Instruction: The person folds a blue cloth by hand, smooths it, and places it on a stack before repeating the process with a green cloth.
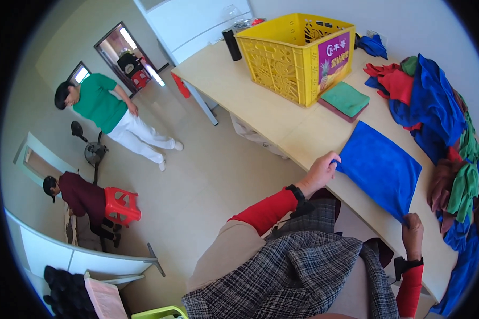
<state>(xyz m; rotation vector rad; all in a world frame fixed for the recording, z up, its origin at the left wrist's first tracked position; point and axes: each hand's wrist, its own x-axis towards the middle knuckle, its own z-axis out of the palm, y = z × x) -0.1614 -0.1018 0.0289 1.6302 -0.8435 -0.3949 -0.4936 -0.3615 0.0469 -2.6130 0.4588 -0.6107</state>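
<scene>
A blue cloth is spread on the pale wooden table, its near edge stretched between my hands. My left hand grips the near left corner at the table's edge, fingers closed. Lower right, my right hand pinches the other near corner. Beyond the blue cloth lie a folded green cloth and a brownish-red one beneath it. To the right is a tangled heap of blue, red, green and brown cloths.
A yellow openwork plastic crate stands at the table's far side, beside a black cylinder. Across the room one person stands in a green top; another sits on a red stool. A pink item lies lower left.
</scene>
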